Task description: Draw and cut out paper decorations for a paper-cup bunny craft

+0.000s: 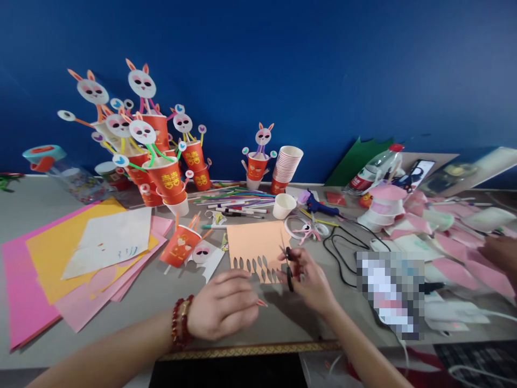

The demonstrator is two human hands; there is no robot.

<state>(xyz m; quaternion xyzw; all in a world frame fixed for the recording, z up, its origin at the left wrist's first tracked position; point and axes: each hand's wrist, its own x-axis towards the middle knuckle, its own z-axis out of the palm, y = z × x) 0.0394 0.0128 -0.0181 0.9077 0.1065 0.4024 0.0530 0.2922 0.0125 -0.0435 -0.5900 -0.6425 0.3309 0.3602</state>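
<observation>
My right hand [309, 277] holds black-handled scissors [288, 269], their blades pointing up and away over the right part of an orange paper sheet [256, 240]. Leaf-shaped holes run along the near edge of that sheet. My left hand [224, 307], with a red bead bracelet at the wrist, is curled with its back toward the camera, just below the sheet. A small pink-and-white pointed piece [262, 303] sticks out at its fingertips. Left of the sheet lies a tipped red paper cup [181, 246] with orange sticks, beside a white paper with a rabbit face [202, 252].
Cups with rabbit heads [169, 175] stand at the back left. Colored papers [24, 269] lie at the left. Stacked cups [287, 164], a blue glue gun [321, 205] and black cable are behind. Pink-and-white pieces, a bottle [374, 170] and another person's hand [501, 253] are at right.
</observation>
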